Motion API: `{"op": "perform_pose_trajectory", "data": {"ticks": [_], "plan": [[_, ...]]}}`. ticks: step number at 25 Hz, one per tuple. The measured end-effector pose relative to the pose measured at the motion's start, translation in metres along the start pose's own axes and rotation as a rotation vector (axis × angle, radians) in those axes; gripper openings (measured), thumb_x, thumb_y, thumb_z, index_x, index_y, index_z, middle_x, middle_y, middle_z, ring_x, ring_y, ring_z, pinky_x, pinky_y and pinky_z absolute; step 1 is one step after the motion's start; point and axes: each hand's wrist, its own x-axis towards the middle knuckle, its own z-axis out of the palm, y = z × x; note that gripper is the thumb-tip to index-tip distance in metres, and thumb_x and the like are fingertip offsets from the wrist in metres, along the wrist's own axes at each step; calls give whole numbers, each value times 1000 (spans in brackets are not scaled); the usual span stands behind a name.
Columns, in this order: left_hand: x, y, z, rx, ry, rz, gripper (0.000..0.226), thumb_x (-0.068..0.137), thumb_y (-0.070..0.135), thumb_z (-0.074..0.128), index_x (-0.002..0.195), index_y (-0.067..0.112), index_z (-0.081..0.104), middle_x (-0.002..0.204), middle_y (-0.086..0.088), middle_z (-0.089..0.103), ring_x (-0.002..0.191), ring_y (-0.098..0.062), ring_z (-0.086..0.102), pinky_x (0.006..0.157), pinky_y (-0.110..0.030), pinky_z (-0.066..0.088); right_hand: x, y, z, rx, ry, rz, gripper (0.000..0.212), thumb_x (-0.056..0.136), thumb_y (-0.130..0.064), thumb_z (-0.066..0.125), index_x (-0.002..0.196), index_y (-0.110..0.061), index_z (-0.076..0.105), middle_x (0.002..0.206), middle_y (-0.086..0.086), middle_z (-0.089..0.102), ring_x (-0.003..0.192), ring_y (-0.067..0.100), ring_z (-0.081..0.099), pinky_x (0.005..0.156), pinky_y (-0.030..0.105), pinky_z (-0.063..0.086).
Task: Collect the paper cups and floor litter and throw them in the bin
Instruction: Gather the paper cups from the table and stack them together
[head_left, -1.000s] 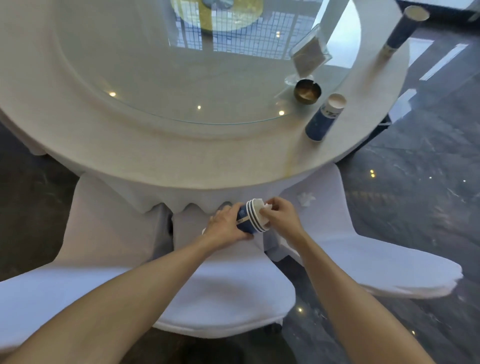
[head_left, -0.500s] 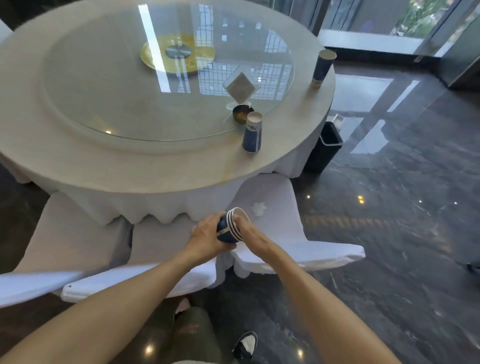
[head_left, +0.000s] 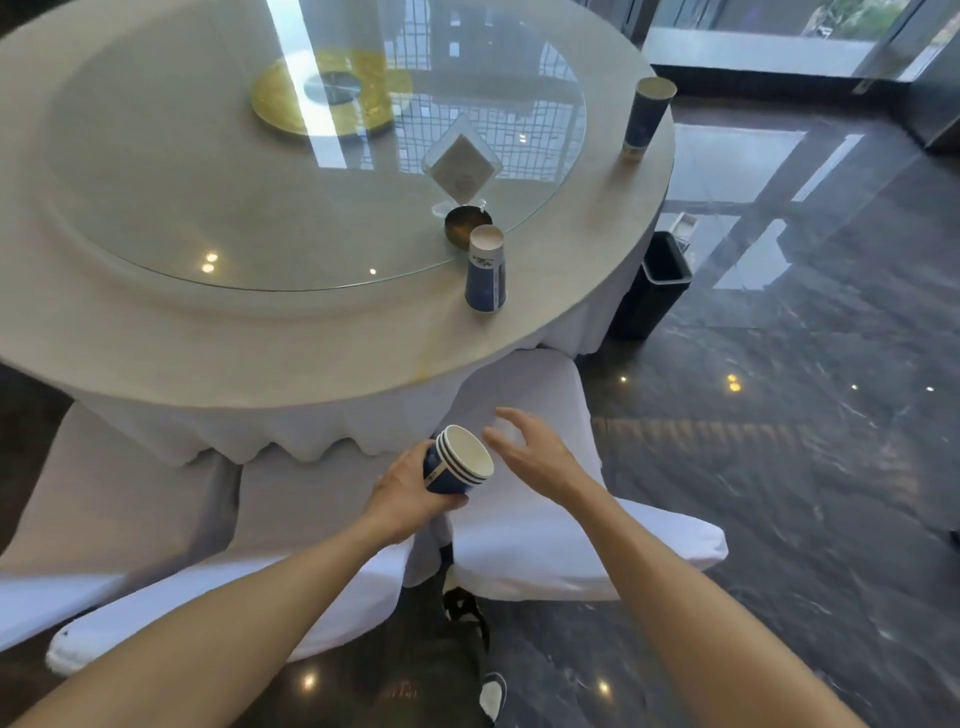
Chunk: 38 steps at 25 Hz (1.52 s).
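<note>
Gripping a nested stack of blue paper cups (head_left: 457, 465) in our left hand (head_left: 410, 491), we hold our right hand (head_left: 535, 452) open and empty just beside its rim. Two more cups (head_left: 485, 270) (head_left: 644, 117) stand on the table (head_left: 311, 338), and a dark bin (head_left: 657, 283) sits on the floor beyond.

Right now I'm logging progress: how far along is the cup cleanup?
Partly done. Left hand grips a nested stack of blue paper cups, already gathered; right hand is open beside it. Left: two blue paper cups on the round table, near and far, then the black bin.
</note>
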Motion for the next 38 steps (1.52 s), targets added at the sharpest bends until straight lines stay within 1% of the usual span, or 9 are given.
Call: {"op": "perform_pose_trajectory", "data": {"ticks": [5, 11, 14, 17, 26, 29, 32, 35, 38], "plan": [[62, 6, 18, -19, -87, -28, 87, 66, 45, 92, 140, 30, 49, 129, 3, 64, 117, -23, 63, 94, -41, 55, 57, 41, -13, -214, -73, 137, 76, 95, -61, 55, 161, -39, 23, 173, 5, 11, 157, 34, 15, 120, 59, 26], [96, -31, 39, 19, -155, -101, 87, 66, 49, 90, 141, 33, 48, 130, 5, 63, 118, -21, 62, 96, -41, 55, 130, 80, 1, -464, -162, 222, 85, 94, -43, 62, 163, -35, 12, 172, 9, 8, 155, 40, 14, 117, 61, 30], [113, -52, 54, 206, -188, -43, 89, 67, 52, 86, 144, 32, 46, 133, 3, 61, 122, -23, 60, 102, -44, 51, 169, 106, 21, -615, -273, 189, 96, 90, -45, 69, 162, -39, 6, 172, 9, -6, 157, 42, -4, 119, 67, 17], [131, -65, 69, 137, -162, -93, 88, 70, 45, 88, 145, 28, 45, 132, -1, 61, 123, -26, 58, 103, -46, 51, 213, 136, 46, -716, -342, 127, 102, 89, -44, 72, 162, -41, 0, 171, 9, -17, 156, 42, -14, 119, 70, 9], [175, -118, 113, 75, -102, -177, 86, 70, 46, 86, 144, 27, 46, 127, -4, 62, 115, -27, 61, 95, -45, 54, 295, 223, 135, -830, -449, 61, 102, 90, -29, 72, 163, -39, 1, 171, 9, -20, 156, 46, -10, 119, 69, 18], [178, -131, 119, 55, -105, -197, 86, 68, 51, 84, 142, 30, 47, 125, -1, 63, 113, -24, 62, 94, -46, 55, 297, 246, 155, -831, -419, 57, 96, 91, -18, 69, 162, -35, 7, 171, 12, -11, 154, 49, 3, 113, 65, 32], [181, -132, 118, 67, -112, -217, 88, 64, 58, 80, 142, 32, 48, 123, 1, 64, 112, -22, 63, 93, -45, 56, 282, 251, 163, -871, -312, -35, 74, 89, -1, 59, 154, -22, 31, 159, 18, 26, 131, 44, 42, 91, 50, 54], [180, -113, 117, 59, -99, -216, 79, 67, 52, 83, 135, 31, 51, 119, 1, 64, 108, -23, 64, 90, -44, 56, 266, 248, 150, -754, -446, 30, 38, 96, -4, 50, 134, -8, 52, 135, 18, 52, 114, 39, 59, 85, 42, 51], [181, -87, 112, 18, -80, -196, 77, 69, 45, 87, 137, 31, 52, 124, 2, 64, 112, -22, 64, 93, -43, 56, 251, 230, 122, -622, -463, 129, 34, 93, -4, 49, 123, -12, 62, 126, 13, 64, 111, 35, 64, 84, 36, 50]]}}
